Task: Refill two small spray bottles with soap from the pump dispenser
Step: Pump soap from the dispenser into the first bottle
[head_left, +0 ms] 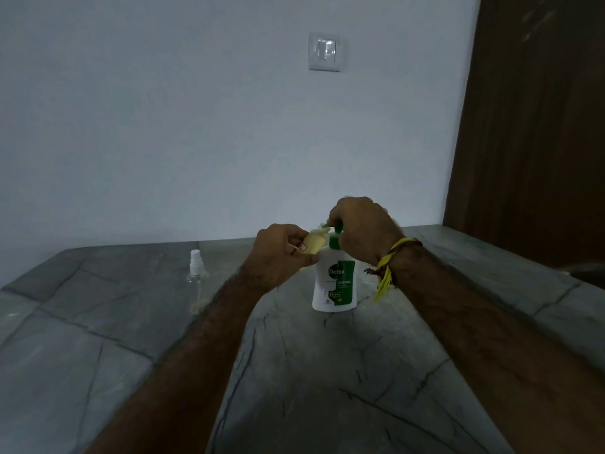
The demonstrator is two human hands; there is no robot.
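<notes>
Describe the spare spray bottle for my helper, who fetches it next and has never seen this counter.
Start at the grey stone counter below the wall switch. Left of the white-and-green Dettol pump dispenser stands a small spray bottle, alone and upright. Unlike the yellowish bottle in the left hand, it is clear with a white sprayer.

A grey stone counter [327, 371] with dark veins and seams carries two things: a white and green Dettol pump dispenser [334, 283] standing upright just below the fingers [334, 221] of both hands, and a clear capped spray bottle [196, 273] standing well apart, beyond the left hand's fingers
</notes>
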